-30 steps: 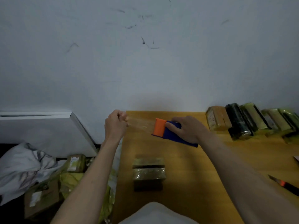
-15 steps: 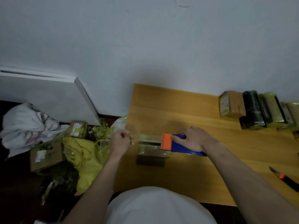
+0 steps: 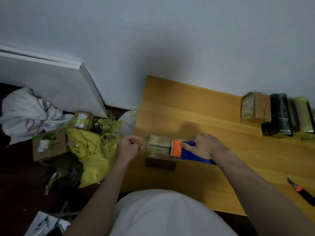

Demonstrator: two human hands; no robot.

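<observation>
Over the small parcel (image 3: pixel 159 147) by the table (image 3: pixel 187 106) left edge, gripping a tape dispenser (image 3: pixel 185 151) with the right hand (image 3: pixel 204 146), half hiding it under the palm, pinching barely visible clear tape (image 3: pixel 144 145) with the left hand (image 3: pixel 128 147) just left of the parcel, leaving bare wood open behind the parcel.

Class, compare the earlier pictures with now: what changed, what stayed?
The left hand and right hand brought the stretched tape down from mid-air over the small box. The left still pinches the tape end, the right still grips the dispenser. Box, parcels and knife stayed put.
</observation>
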